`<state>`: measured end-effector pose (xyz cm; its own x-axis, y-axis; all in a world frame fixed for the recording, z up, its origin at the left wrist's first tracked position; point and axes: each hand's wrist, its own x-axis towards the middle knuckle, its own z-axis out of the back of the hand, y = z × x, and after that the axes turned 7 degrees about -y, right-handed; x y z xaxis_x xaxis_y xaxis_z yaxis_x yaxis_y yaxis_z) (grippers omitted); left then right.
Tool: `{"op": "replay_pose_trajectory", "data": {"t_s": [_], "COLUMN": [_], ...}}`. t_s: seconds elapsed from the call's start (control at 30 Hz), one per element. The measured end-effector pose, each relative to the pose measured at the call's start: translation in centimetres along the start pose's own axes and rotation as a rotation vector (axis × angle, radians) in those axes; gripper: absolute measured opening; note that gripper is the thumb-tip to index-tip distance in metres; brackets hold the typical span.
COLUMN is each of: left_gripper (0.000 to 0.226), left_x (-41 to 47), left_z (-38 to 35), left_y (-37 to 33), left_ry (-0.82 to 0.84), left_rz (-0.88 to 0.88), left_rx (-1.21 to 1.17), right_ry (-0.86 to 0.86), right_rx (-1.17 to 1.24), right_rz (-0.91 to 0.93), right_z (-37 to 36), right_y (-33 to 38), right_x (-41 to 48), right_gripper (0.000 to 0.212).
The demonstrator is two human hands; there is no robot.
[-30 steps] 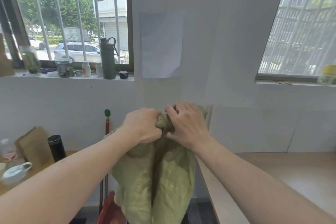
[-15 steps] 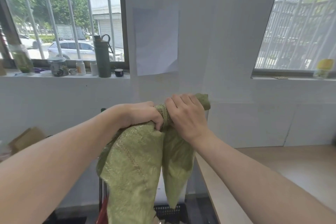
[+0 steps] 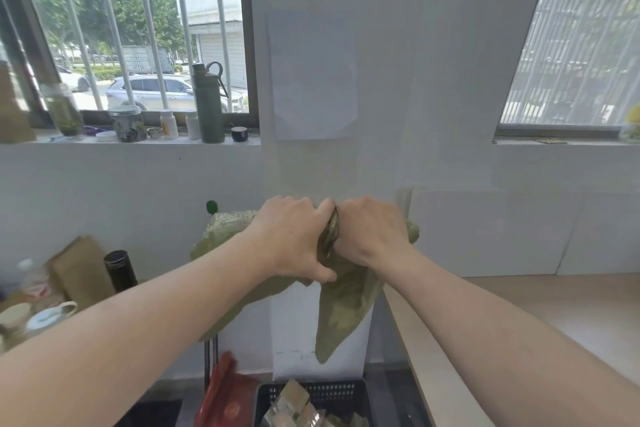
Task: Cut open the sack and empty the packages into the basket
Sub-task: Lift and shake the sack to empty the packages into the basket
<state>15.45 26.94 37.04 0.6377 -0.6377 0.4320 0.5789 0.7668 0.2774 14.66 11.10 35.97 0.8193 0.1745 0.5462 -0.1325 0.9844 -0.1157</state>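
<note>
A limp green woven sack (image 3: 341,308) hangs in the air at chest height, bunched between both hands. My left hand (image 3: 292,236) grips its left part and my right hand (image 3: 369,230) grips its right part, knuckles nearly touching. One flap drapes over my left forearm and a pointed corner dangles down. Directly below, on the floor, stands a black plastic basket (image 3: 329,390) holding several pale wrapped packages (image 3: 294,407).
A red bag (image 3: 225,395) lies left of the basket. A light wooden table (image 3: 540,315) fills the right. The left table carries a brown paper bag (image 3: 78,270), a black flask (image 3: 120,270) and cups. Jars and a green bottle (image 3: 207,104) line the windowsill.
The view has tilted down, so the basket with packages now shows. Both hands have folded the sack tighter and lowered slightly; the hanging part is shorter than before.
</note>
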Motion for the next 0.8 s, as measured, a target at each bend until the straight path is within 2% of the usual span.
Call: {"op": "replay_pose_trajectory", "data": {"t_s": [0.03, 0.13, 0.23, 0.33, 0.47, 0.53, 0.6, 0.63, 0.67, 0.77, 0.8], "left_gripper": [0.073, 0.043, 0.039, 0.034, 0.019, 0.009, 0.01, 0.012, 0.013, 0.015, 0.016], "left_x": [-0.1, -0.4, -0.5, -0.2, 0.6, 1.2, 1.7, 1.8, 1.9, 1.8, 1.7], "left_z": [-0.4, -1.0, -1.3, -1.3, -1.4, -1.5, -1.4, -1.3, -1.1, -0.3, 0.0], "left_y": [0.0, 0.1, 0.4, 0.7, 1.5, 2.0, 2.3, 2.2, 2.2, 1.8, 1.6], "left_ry": [-0.032, -0.083, -0.041, -0.003, 0.027, 0.049, 0.077, 0.093, 0.111, 0.194, 0.233], "left_rz": [-0.028, -0.028, -0.005, 0.061, 0.266, 0.354, 0.408, 0.415, 0.42, 0.46, 0.467], "left_rx": [0.07, 0.172, 0.096, 0.0, -0.263, -0.414, -0.609, -0.715, -0.815, -1.02, -1.064], "right_ry": [0.018, 0.108, 0.147, 0.057, -0.163, -0.187, -0.213, -0.239, -0.29, -0.511, -0.552], "right_rx": [0.022, 0.052, 0.075, 0.069, -0.077, -0.095, -0.099, -0.103, -0.112, -0.159, -0.168], "right_rz": [-0.009, -0.011, 0.015, 0.082, 0.183, 0.202, 0.185, 0.17, 0.162, 0.19, 0.202], "right_z": [0.0, -0.1, -0.4, -0.7, -0.9, -1.0, -1.1, -1.1, -1.1, -0.9, -0.8], "right_y": [0.0, 0.2, 0.1, -0.3, -0.8, -0.9, -1.2, -1.4, -1.5, -1.6, -1.8], "right_x": [0.0, 0.0, -0.2, -0.6, -1.4, -1.7, -1.9, -1.8, -1.7, -1.2, -1.1], "right_gripper": [0.005, 0.009, 0.016, 0.031, 0.064, 0.086, 0.103, 0.101, 0.09, 0.032, 0.019]}}
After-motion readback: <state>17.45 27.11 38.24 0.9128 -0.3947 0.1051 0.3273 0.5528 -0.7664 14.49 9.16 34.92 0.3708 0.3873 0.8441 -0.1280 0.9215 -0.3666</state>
